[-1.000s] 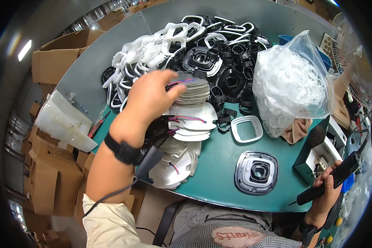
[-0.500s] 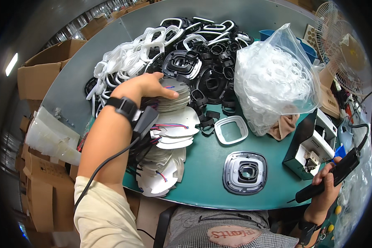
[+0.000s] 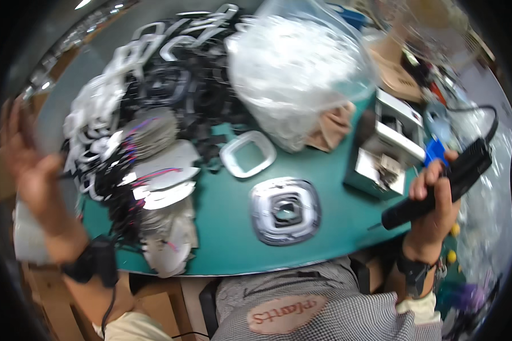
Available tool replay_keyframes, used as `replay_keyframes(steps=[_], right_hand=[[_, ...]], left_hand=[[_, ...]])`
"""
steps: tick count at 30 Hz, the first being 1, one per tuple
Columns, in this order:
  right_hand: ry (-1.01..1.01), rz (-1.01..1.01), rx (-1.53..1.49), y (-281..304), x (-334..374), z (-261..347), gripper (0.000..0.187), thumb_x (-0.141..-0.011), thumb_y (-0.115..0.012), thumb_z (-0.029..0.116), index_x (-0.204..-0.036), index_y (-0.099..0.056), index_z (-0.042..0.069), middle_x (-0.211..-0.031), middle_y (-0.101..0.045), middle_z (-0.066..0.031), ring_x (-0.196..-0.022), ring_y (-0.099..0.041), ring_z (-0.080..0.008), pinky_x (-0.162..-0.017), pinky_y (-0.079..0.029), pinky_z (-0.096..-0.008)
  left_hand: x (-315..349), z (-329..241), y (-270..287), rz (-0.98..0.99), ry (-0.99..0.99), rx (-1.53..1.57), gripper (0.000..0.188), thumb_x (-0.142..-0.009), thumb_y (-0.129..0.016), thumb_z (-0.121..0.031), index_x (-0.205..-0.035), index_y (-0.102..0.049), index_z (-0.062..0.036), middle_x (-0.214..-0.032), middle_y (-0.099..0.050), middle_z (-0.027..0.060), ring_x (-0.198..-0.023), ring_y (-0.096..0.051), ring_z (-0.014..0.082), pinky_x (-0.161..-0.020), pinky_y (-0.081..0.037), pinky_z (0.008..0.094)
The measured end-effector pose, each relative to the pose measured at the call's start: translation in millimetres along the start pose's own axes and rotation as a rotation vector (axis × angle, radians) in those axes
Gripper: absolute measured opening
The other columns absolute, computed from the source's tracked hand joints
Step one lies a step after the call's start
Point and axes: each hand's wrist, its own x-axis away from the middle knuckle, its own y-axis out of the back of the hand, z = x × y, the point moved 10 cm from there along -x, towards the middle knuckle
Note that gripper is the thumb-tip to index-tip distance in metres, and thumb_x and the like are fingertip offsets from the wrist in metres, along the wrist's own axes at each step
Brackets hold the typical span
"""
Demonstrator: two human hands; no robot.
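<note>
My left hand [image 3: 31,159] is raised past the table's left side, fingers spread and smeared by motion, with nothing visible in it. My right hand [image 3: 435,193] grips a black electric screwdriver [image 3: 438,190], its thin bit pointing down-left over the table's front right edge. A squarish grey-and-black housing [image 3: 285,211] with a round opening at its middle lies flat near the front of the green table. Behind it rests a white rounded frame [image 3: 247,154]. Stacks of thin white plates [image 3: 164,170] with red and blue wires stand to the left.
A clear bag of white parts [image 3: 301,74] bulges at the back, a brown cloth [image 3: 331,128] beside it. White frames [image 3: 99,94] and black parts [image 3: 168,82] heap up at back left. A white-and-black screw feeder [image 3: 387,150] stands on the right, near a fan [image 3: 418,23].
My left hand has left the plate stacks and swung out to the left. My view has turned right, so the table things sit further left. The screwdriver remains in my right hand.
</note>
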Motion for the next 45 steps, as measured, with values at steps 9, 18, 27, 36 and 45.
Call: replay_keyframes(steps=[9,18,27,36,45], right_hand=[[0.327,-0.202,-0.019,31.2,-24.5,41.7,0.080,-0.080,-0.069,0.066,-0.128,-0.045,0.007,-0.087,-0.058,-0.0074,-0.068,-0.058,-0.0182,-0.065,-0.049,-0.0344],[0.350,-0.193,0.124,29.6,-27.9,23.6,0.084,-0.079,-0.067,0.069,-0.124,-0.043,0.002,-0.082,-0.055,-0.0092,-0.062,-0.058,-0.0194,-0.062,-0.051,-0.0347],[0.328,-0.219,0.129,34.1,-28.0,10.0,0.080,-0.079,-0.066,0.070,-0.121,-0.048,0.005,-0.081,-0.057,-0.0074,-0.064,-0.056,-0.0190,-0.062,-0.047,-0.0333],[0.305,-0.071,0.212,11.1,-35.4,6.6,0.077,-0.083,-0.063,0.068,-0.122,-0.048,0.004,-0.082,-0.055,-0.0079,-0.064,-0.055,-0.0176,-0.063,-0.047,-0.0329],[0.077,0.137,-0.070,-5.6,-32.2,-6.8,0.072,-0.091,-0.054,0.064,-0.127,-0.048,0.002,-0.085,-0.055,-0.0068,-0.064,-0.055,-0.0168,-0.063,-0.047,-0.0347]], left_hand=[[52.9,-67.9,-131.4,0.429,0.396,0.211,0.135,-0.056,-0.069,-0.086,-0.147,-0.033,0.0065,-0.149,-0.040,0.0225,-0.135,-0.044,0.0327,-0.114,-0.031,0.0427],[134.7,-94.6,-225.9,0.787,0.251,0.075,0.115,-0.052,-0.088,-0.053,-0.146,-0.042,-0.0046,-0.140,-0.046,0.0221,-0.128,-0.047,0.0375,-0.107,-0.038,0.0467],[156.9,-92.3,-241.3,0.794,0.265,0.119,0.116,-0.054,-0.086,-0.060,-0.145,-0.042,-0.0031,-0.139,-0.048,0.0217,-0.125,-0.049,0.0379,-0.105,-0.039,0.0474],[163.6,-87.6,-238.0,0.778,0.301,0.111,0.121,-0.054,-0.083,-0.068,-0.145,-0.041,-0.0006,-0.138,-0.047,0.0224,-0.125,-0.048,0.0377,-0.105,-0.038,0.0472],[175.0,-65.1,-221.1,0.752,0.283,-0.011,0.121,-0.055,-0.081,-0.070,-0.146,-0.040,-0.0023,-0.141,-0.044,0.0243,-0.129,-0.045,0.0404,-0.107,-0.036,0.0484]])
